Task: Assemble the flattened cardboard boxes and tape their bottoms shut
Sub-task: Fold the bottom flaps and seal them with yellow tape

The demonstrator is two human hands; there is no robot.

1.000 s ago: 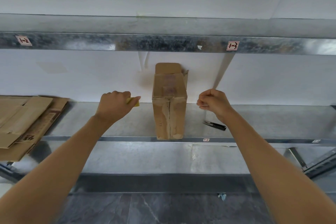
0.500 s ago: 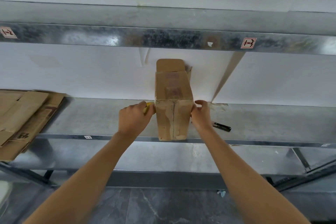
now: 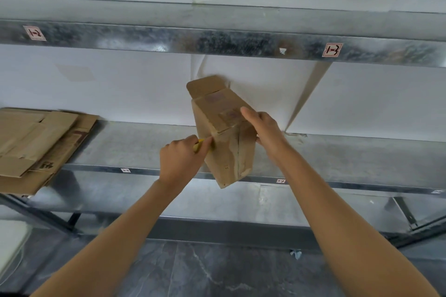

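A tall, narrow cardboard box (image 3: 225, 149) is tilted on the metal shelf (image 3: 135, 149), its near end lifted past the shelf's front edge and one flap open at its far end. My right hand (image 3: 263, 128) grips the box's right side, fingers over its upper face. Curled against the box's left edge, my left hand (image 3: 181, 159) holds a small yellow object (image 3: 198, 145), mostly hidden in the fist.
A stack of flattened cardboard boxes (image 3: 36, 147) lies at the left end of the shelf. An upper shelf beam (image 3: 217, 41) runs overhead with labels. A white wall backs the shelf; dark floor tiles lie below.
The box has gone from standing square on the shelf to tilted and turned. My right hand moved up onto its top and side. The black tool on the shelf is now hidden.
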